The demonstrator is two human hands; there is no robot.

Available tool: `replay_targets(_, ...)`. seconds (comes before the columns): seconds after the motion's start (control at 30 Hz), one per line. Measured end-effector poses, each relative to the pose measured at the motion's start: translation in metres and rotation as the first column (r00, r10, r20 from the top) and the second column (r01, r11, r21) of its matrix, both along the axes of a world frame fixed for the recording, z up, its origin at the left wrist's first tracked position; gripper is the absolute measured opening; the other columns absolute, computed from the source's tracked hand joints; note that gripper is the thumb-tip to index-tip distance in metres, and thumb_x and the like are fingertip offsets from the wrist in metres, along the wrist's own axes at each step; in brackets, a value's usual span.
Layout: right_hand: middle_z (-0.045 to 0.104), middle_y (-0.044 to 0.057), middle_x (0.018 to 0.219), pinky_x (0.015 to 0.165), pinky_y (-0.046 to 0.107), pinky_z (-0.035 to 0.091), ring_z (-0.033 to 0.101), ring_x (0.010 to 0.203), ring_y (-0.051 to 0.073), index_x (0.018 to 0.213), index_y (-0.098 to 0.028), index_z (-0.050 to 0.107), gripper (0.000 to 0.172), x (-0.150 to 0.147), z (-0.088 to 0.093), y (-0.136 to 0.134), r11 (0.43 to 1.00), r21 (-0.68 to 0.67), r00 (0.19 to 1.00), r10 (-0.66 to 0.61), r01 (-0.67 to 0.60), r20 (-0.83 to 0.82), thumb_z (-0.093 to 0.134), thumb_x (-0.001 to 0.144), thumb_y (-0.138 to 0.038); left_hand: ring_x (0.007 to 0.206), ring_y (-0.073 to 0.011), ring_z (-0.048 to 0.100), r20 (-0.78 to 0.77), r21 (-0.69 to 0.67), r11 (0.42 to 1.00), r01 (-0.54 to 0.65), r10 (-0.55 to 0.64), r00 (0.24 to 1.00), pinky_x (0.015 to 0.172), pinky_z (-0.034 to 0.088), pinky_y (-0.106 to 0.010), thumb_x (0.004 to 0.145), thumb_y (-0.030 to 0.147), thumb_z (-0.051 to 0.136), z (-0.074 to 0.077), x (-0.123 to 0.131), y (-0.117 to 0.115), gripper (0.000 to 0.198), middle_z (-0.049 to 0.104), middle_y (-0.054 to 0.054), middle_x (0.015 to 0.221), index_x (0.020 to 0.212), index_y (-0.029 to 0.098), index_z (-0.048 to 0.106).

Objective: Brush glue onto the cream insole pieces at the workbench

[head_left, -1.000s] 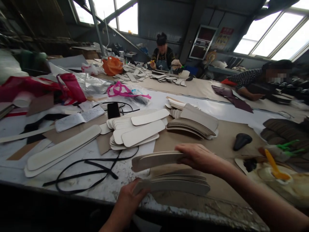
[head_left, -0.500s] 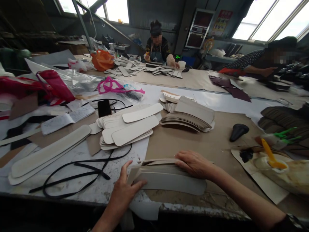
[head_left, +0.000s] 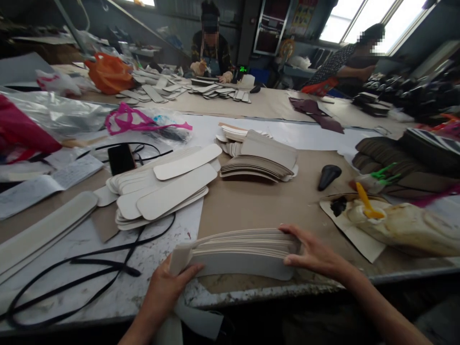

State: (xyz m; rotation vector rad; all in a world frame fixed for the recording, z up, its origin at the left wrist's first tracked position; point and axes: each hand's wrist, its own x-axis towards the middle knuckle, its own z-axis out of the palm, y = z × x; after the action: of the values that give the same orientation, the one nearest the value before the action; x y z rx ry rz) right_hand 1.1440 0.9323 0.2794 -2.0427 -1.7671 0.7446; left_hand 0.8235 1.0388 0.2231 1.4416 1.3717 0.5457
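While the left hand [head_left: 163, 287] and right hand [head_left: 312, 254] are clasping opposite ends of the stack of curved pieces [head_left: 240, 254] at the counter [head_left: 273, 211] edge, squaring it, an even squeeze seems needed next.

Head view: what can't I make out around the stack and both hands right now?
- Stack: sheet count, edges too thin; its underside hidden against the table.
- Left hand: palm and inner fingers hidden behind the stack's left end.
- Right hand: fingertips hidden behind the stack's right end.
- Green display: digits too small.
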Motion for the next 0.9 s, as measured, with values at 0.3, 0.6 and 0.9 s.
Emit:
replay_targets(0.3, 0.032, 0.016, 0.139, 0.107, 0.047, 0.027, 0.034, 0.128, 0.029, 0.13, -0.022, 0.027, 0.087, -0.019, -0.058, -0.021, 0.854, 0.369, 0.85, -0.147, 0.367, -0.505, 0.069, 0.063, -0.059, 0.072, -0.0208, 0.063, -0.146, 0.052, 0.94, 0.338, -0.328, 0.933, 0.069, 0.049, -0.024, 0.065, 0.053, 0.062, 0.006, -0.013, 0.011, 0.036, 0.07, 0.001, 0.074, 0.078, 0.02, 0.066)
replay_targets(0.6, 0.05, 0.011, 0.116, 0.098, 0.041, 0.036, 0.046, 0.112, 0.027, 0.125, -0.02, 0.042, 0.068, -0.027, -0.046, 0.018, 0.869, 0.406, 0.942, -0.175, 0.285, -0.286, 0.064, 0.069, -0.052, 0.073, -0.0203, 0.064, 0.011, 0.014, 0.897, 0.443, -0.443, 0.897, 0.068, 0.05, -0.022, 0.062, 0.047, 0.066, 0.032, 0.006, 0.019, 0.032, 0.071, 0.002, 0.075, 0.081, 0.021, 0.07)
replay_targets(0.9, 0.05, 0.004, 0.067, 0.064, 0.031, 0.043, 0.051, 0.067, 0.019, 0.07, -0.022, 0.05, 0.027, -0.013, -0.029, 0.013, 0.686, 0.654, 0.945, -0.287, 0.318, -0.158, 0.04, 0.086, -0.04, 0.068, -0.0193, 0.064, -0.079, 0.291, 0.84, 0.458, -0.456, 0.887, 0.067, 0.051, -0.021, 0.063, 0.045, 0.068, 0.02, 0.029, 0.044, 0.033, 0.071, -0.002, 0.076, 0.085, 0.02, 0.069)
